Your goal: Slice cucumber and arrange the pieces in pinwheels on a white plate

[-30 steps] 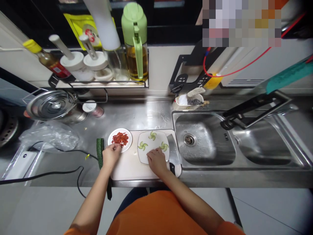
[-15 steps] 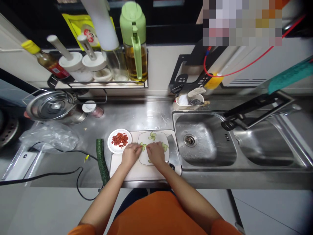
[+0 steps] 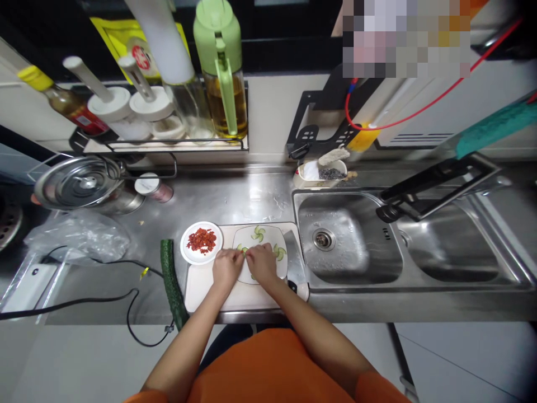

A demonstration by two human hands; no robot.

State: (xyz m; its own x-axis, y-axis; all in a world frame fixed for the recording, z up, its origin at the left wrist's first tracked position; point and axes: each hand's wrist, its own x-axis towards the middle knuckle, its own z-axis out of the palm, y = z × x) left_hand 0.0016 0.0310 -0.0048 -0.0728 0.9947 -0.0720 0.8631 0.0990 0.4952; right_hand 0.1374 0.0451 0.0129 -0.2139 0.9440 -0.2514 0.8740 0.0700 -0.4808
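Note:
My left hand point(image 3: 227, 267) is closed in a pinch over the left side of a square white plate point(image 3: 273, 232). Opposite it, my right hand point(image 3: 262, 264) is also closed, its fingertips almost meeting the left ones. Thin green cucumber slices point(image 3: 242, 249) show beside the fingertips; whatever the fingers pinch is too small and hidden to make out. More cucumber slices point(image 3: 258, 233) lie fanned in small groups on the plate. A cutting board point(image 3: 201, 299) supports this plate. Left of it, a round white plate point(image 3: 183, 250) carries chopped red pieces point(image 3: 202, 240).
A cleaver point(image 3: 297, 260) lies along the board's right side, beside the double sink point(image 3: 356, 282). A whole cucumber point(image 3: 169, 274) rests left of the board, near a black cable point(image 3: 132, 260) and a plastic bag point(image 3: 79, 238). Behind stand a lidded pot point(image 3: 79, 184) and an oil bottle point(image 3: 222, 84).
My right hand has moved left, bringing its fingertips close to my left ones over the left slices. The view has shifted slightly, so the counter things sit further left.

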